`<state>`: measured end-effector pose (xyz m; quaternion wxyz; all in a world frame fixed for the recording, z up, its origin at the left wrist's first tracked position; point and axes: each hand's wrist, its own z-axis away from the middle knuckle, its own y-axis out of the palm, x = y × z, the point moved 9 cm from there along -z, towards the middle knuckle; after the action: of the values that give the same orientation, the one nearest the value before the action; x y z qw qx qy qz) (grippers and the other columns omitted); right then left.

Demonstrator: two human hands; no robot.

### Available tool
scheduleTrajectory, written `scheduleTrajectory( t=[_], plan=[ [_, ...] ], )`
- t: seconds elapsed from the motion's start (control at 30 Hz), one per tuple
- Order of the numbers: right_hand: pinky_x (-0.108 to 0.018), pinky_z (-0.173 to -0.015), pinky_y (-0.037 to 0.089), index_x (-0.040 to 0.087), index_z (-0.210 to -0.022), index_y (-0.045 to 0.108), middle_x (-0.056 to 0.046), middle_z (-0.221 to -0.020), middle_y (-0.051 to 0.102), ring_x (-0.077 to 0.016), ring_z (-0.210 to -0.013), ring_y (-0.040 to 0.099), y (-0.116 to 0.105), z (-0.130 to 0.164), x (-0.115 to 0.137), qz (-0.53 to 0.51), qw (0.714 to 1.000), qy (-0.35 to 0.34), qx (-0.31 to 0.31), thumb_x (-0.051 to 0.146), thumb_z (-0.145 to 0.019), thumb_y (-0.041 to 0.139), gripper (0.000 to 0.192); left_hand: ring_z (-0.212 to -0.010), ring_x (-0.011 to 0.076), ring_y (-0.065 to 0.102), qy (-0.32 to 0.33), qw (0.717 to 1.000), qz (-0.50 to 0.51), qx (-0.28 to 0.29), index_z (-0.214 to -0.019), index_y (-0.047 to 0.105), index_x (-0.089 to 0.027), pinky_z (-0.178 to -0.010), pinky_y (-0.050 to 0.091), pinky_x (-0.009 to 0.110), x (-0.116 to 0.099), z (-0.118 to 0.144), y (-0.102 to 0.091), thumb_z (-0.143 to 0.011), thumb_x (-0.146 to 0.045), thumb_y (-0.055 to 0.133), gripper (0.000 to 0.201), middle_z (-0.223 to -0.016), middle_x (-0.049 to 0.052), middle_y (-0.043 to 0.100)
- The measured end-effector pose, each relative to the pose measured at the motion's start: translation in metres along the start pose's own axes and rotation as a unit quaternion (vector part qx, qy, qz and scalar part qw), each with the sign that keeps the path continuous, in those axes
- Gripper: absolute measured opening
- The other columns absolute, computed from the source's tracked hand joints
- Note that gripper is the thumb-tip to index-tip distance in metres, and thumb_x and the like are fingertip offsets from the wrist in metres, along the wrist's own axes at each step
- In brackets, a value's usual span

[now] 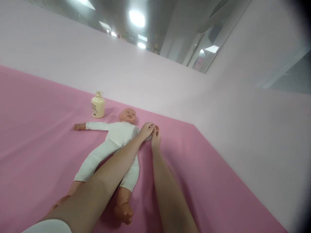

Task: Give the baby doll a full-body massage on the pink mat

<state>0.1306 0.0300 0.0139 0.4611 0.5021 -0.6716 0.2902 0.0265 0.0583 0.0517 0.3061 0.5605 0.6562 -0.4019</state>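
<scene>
A baby doll (116, 136) in a white bodysuit lies on its back on the pink surface (36, 129), head toward the wall, one arm stretched left. My left hand (146, 130) reaches across the doll's body and closes on the doll's other arm at its shoulder side. My right hand (155, 139) meets it from the right, fingers pinched around the same small arm, which both hands hide. The doll's bare feet point toward me.
A cream pump bottle (97, 105) stands upright behind the doll, left of its head. A pale pink wall (170, 87) runs along the back and right edges of the surface, forming a corner.
</scene>
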Motion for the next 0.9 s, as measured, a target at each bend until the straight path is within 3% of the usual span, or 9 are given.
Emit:
scheduleTrajectory(
  t=[0.17,0.47,0.6,0.7,0.8,0.9],
  plan=[
    [-0.039,-0.101,0.046,0.017,-0.117,0.061,-0.011,-0.121,0.067,-0.0189,-0.114,0.062,0.009,-0.002,-0.012,-0.013,0.999,0.033,0.036,0.052,-0.092,0.041,0.047,-0.097,0.0173,0.061,-0.019,1.000,0.002,0.007,-0.081,0.067,-0.018,-0.091,0.045,0.029,0.005,-0.001,0.001,-0.093,-0.026,0.045,0.027,-0.094,0.006,0.069],
    [-0.034,-0.109,0.039,0.017,-0.129,0.052,-0.010,-0.137,0.057,-0.0193,-0.132,0.048,0.010,-0.003,-0.020,0.019,0.998,0.032,0.047,0.041,-0.088,0.052,0.047,-0.085,0.0183,0.067,-0.089,0.996,0.010,0.010,-0.081,0.067,-0.015,-0.079,0.049,0.027,0.015,0.004,0.001,-0.098,-0.039,0.033,0.045,-0.087,0.009,0.073],
    [-0.033,-0.113,0.034,0.014,-0.137,0.046,-0.011,-0.146,0.048,-0.0189,-0.137,0.043,0.009,-0.003,-0.019,0.037,0.998,0.027,0.035,0.042,-0.089,0.049,0.055,-0.085,0.0203,0.068,-0.107,0.994,-0.019,0.016,-0.080,0.068,-0.014,-0.078,0.048,0.029,0.018,0.004,-0.001,-0.098,-0.040,0.034,0.046,-0.087,0.011,0.074],
    [-0.036,-0.115,0.032,0.014,-0.133,0.050,-0.012,-0.146,0.047,-0.0205,-0.139,0.040,0.005,-0.004,-0.018,0.055,0.998,0.029,0.018,0.045,-0.091,0.046,0.053,-0.085,0.0227,0.067,-0.117,0.991,-0.055,0.021,-0.079,0.068,-0.014,-0.079,0.047,0.031,0.020,0.004,-0.002,-0.097,-0.040,0.034,0.046,-0.086,0.012,0.074],
    [-0.039,-0.114,0.033,0.017,-0.125,0.058,-0.011,-0.143,0.051,-0.0219,-0.137,0.042,-0.001,-0.004,-0.016,0.096,0.995,0.027,0.002,0.047,-0.096,0.038,0.046,-0.087,0.0233,0.067,-0.117,0.989,-0.082,0.037,-0.082,0.069,-0.015,-0.081,0.046,0.032,0.021,0.005,0.000,-0.097,-0.041,0.032,0.047,-0.088,0.012,0.074],
    [-0.045,-0.105,0.042,0.018,-0.124,0.058,-0.011,-0.135,0.056,-0.0239,-0.124,0.053,-0.004,-0.006,-0.009,0.129,0.992,0.001,0.013,0.042,-0.097,0.046,0.038,-0.091,0.0233,0.067,-0.113,0.986,-0.102,0.060,-0.087,0.070,-0.016,-0.083,0.046,0.032,0.021,0.007,0.004,-0.098,-0.045,0.028,0.051,-0.093,0.012,0.074]
  ],
)
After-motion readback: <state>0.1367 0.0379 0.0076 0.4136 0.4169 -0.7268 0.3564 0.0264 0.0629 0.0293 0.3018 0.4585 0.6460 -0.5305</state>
